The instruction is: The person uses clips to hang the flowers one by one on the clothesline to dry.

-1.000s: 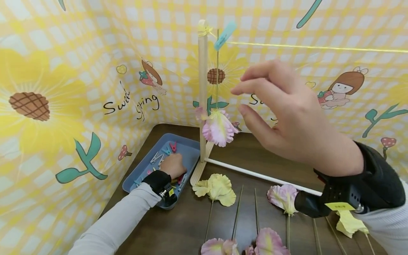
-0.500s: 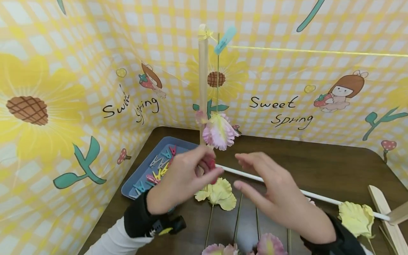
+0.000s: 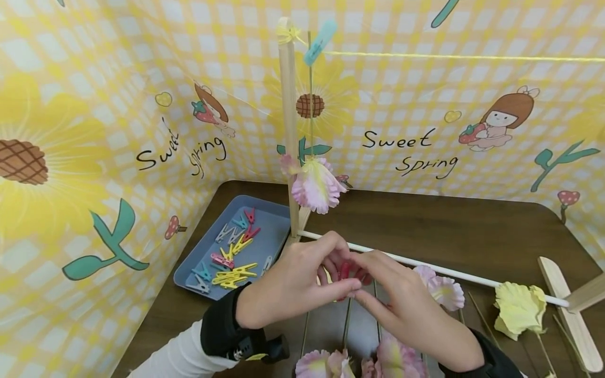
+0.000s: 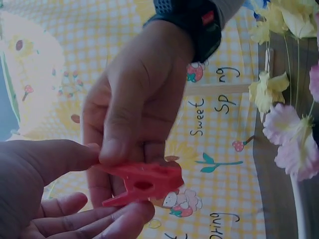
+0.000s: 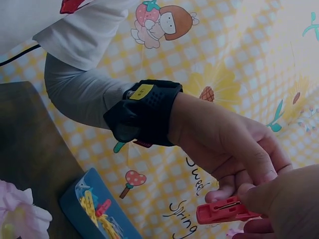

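A red clothespin [image 4: 149,184] sits between both hands in the middle of the head view. My left hand [image 3: 295,281] pinches it with thumb and fingers. My right hand [image 3: 404,302] meets it from the other side, its thumb and fingers also on the clothespin, as the right wrist view shows. Behind them, a pink artificial flower [image 3: 317,185] hangs head down beside a wooden post [image 3: 288,126]. A light blue clothespin [image 3: 321,43] clips its stem to the yellow string [image 3: 449,55].
At the left, a blue tray [image 3: 274,223] holds several coloured clothespins. Pink flowers [image 3: 314,365] and a yellow flower [image 3: 520,310] lie with their stems on the dark table [image 3: 425,220]. A white rod [image 3: 454,273] runs along the stand's base.
My left hand has come out of the tray with the red clothespin and moved right. My right hand has dropped from near the hanging flower to meet it. The view has shifted slightly.
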`<state>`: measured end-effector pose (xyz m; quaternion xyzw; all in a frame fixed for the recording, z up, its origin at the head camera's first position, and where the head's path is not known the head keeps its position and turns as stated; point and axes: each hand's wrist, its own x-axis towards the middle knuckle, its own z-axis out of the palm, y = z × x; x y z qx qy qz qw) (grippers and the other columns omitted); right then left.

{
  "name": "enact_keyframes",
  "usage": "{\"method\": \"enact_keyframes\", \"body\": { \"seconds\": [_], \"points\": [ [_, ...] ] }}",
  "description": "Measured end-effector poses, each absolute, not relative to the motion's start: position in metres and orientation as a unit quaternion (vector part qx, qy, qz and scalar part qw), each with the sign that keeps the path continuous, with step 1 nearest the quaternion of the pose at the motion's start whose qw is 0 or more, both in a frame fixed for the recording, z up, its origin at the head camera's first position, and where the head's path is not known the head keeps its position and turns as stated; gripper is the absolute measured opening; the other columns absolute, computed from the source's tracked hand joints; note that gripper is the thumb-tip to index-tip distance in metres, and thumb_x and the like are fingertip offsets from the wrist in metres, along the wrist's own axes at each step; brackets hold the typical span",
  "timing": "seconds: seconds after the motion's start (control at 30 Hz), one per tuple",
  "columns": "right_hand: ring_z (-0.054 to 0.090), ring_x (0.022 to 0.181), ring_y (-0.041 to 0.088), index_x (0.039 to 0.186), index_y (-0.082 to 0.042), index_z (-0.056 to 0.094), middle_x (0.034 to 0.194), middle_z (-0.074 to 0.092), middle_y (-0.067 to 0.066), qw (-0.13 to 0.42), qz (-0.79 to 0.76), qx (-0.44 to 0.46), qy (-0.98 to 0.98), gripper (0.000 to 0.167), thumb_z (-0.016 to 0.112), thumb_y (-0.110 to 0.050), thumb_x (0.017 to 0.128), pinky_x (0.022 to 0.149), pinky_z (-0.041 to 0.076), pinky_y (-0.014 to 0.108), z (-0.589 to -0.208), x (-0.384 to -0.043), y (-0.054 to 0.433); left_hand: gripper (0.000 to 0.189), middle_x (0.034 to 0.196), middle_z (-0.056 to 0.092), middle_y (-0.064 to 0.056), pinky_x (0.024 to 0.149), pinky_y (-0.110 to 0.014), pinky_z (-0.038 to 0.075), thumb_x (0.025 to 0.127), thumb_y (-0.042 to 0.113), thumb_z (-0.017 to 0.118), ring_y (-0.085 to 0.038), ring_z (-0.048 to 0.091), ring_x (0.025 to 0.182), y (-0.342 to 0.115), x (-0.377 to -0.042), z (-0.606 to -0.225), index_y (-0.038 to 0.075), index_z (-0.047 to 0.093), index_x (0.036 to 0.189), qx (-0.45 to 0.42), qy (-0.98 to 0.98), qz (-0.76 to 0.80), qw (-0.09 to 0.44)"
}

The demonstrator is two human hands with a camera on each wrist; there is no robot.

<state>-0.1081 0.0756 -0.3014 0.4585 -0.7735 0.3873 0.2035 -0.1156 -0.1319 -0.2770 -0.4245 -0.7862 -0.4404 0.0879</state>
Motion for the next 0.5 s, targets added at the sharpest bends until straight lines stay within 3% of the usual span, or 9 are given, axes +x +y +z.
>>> {"method": "enact_keyframes", "body": {
  "seconds": [0.13, 0.3, 0.4, 0.5],
  "points": [
    [0.061, 0.085, 0.008, 0.123, -0.002, 0.06, 0.106, 0.065, 0.001, 0.191, 0.408, 0.45, -0.771, 0.041, 0.051, -0.035, 0.101, 0.073, 0.05, 0.02, -0.304, -0.109, 0.075, 0.036, 0.083, 0.064, 0.0, 0.061, -0.017, 0.051, 0.084, 0.008, 0.077, 0.001, 0.059, 0.07, -0.132, -0.115, -0.277, 0.006, 0.051, 0.109, -0.422, -0.779, -0.459, 0.064],
    [0.062, 0.084, 0.009, 0.119, -0.007, 0.062, 0.104, 0.065, 0.0, 0.194, 0.435, 0.434, -0.765, 0.032, 0.062, -0.03, 0.096, 0.074, 0.049, 0.02, -0.303, -0.108, 0.081, 0.04, 0.097, 0.067, -0.006, 0.069, -0.024, 0.054, 0.087, 0.006, 0.074, -0.004, 0.065, 0.083, -0.141, -0.122, -0.283, 0.003, 0.052, 0.12, -0.422, -0.756, -0.5, 0.017],
    [0.063, 0.083, 0.008, 0.118, -0.011, 0.063, 0.101, 0.065, -0.004, 0.208, 0.426, 0.417, -0.775, 0.032, 0.068, -0.031, 0.093, 0.073, 0.049, 0.018, -0.302, -0.105, 0.087, 0.025, 0.101, 0.066, -0.003, 0.075, -0.023, 0.053, 0.09, 0.007, 0.07, -0.005, 0.063, 0.089, -0.153, -0.134, -0.298, 0.005, 0.062, 0.114, -0.455, -0.778, -0.433, 0.008],
    [0.062, 0.084, 0.004, 0.118, -0.014, 0.063, 0.1, 0.064, -0.008, 0.206, 0.41, 0.396, -0.795, 0.033, 0.068, -0.034, 0.092, 0.074, 0.047, 0.015, -0.302, -0.102, 0.094, 0.01, 0.101, 0.066, 0.002, 0.082, -0.019, 0.048, 0.091, 0.011, 0.069, -0.006, 0.059, 0.094, -0.163, -0.147, -0.323, 0.011, 0.07, 0.1, -0.523, -0.811, -0.262, 0.014]
  ]
}}
